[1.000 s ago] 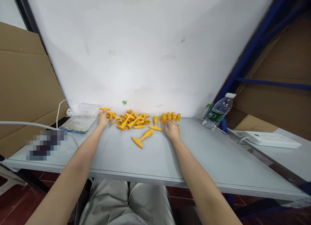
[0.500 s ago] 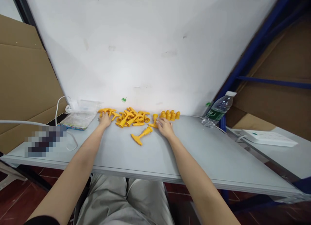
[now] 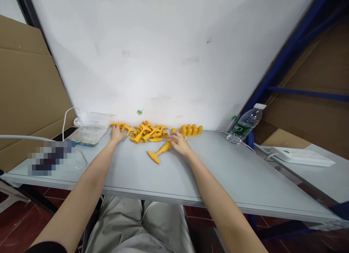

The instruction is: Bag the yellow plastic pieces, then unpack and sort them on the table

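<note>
On my remote feed the white panel [image 3: 174, 56] towers at the back, with the grey table [image 3: 234, 180] running right across below it. One bottle [image 3: 245, 125] stands at the right end, one power strip [image 3: 302, 156] beyond it.

Down to the yellow row! The biggest cluster is the pile of handles [image 3: 147, 133], mid-table and between the two hands; they overlap too much for me to count exactly, but I make it more than five.

Two hands in play. Here's the left hand [image 3: 117, 133], fingers laid over the left group of handles [image 3: 129, 130], at least two of them, partly covered; whether those fingers have closed on one, I cannot tell from here. And the right hand [image 3: 180, 143] is reaching in low, its fingers pointing toward the pile, right at the stem end of the lone handle [image 3: 163, 149]. Just one of those, lying crosswise in front of the pile, crossbar toward the near edge. Contact or a tiny gap, gripping or loose? I can't call it.

Behind those same fingers, one upright handle [image 3: 174, 130] shows only its top. Just right of it, the caps [image 3: 194, 130] stand bunched, at least six by my count. Smallest of all, a thin metal shaft [image 3: 124, 138] pokes out beside the left fingers.
</note>
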`<state>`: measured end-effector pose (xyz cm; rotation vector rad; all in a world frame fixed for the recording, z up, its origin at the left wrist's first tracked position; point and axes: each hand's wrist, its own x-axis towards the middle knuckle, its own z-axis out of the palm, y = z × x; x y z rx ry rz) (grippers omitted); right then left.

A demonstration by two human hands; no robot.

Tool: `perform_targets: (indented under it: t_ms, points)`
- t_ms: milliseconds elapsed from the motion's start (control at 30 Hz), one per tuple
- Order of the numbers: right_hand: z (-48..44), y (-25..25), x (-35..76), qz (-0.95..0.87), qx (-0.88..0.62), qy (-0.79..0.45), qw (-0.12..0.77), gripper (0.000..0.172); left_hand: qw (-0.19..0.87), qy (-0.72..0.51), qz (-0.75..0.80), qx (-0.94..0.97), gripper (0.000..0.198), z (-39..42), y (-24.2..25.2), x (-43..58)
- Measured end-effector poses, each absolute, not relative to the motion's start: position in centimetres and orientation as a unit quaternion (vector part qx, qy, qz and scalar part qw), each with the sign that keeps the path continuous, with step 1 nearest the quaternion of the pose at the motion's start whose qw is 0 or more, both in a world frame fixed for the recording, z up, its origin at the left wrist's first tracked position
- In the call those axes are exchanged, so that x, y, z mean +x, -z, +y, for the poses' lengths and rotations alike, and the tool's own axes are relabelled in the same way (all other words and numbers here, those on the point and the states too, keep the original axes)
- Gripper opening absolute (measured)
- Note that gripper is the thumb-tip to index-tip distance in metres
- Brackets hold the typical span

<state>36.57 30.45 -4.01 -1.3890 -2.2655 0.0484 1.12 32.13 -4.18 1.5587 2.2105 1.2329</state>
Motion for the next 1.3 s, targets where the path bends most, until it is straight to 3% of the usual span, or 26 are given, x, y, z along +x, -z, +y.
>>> perform_targets:
  t_ms: [100,267,500,767,967,1133,1300]
  points:
    - [29.6,3.2,35.4,-0.864,-0.46,-0.051,0.198,0.036,0.077,-0.399,0.756,0.514,0.033,31.9,3.2,1.6]
    - [29.2,3.3,34.1,-0.894,-0.424,-0.035,0.141,0.042,0.049,-0.489,0.684,0.539,0.036,31.0,1.6,4.1]
    - [30.1,1.8,34.8,-0.864,-0.437,0.029,0.25,0.041,0.011,-0.581,0.516,0.629,0.03,27.6,0.5,10.1]
    - [29.7,1.3,30.5,-0.791,-0.486,0.087,0.362,0.04,0.04,-0.504,0.508,0.698,0.036,25.8,2.3,11.8]
    - [28.6,3.3,29.4,-0.822,-0.458,0.089,0.327,0.04,0.044,-0.469,0.568,0.675,0.033,25.5,3.3,10.2]
    - [28.4,3.9,30.1,-0.845,-0.435,0.079,0.301,0.046,0.022,-0.368,0.636,0.678,0.035,24.6,2.6,10.6]
    - [29.1,4.3,30.4,-0.844,-0.443,0.088,0.288,0.041,0.003,-0.286,0.675,0.68,0.038,24.0,2.1,11.1]
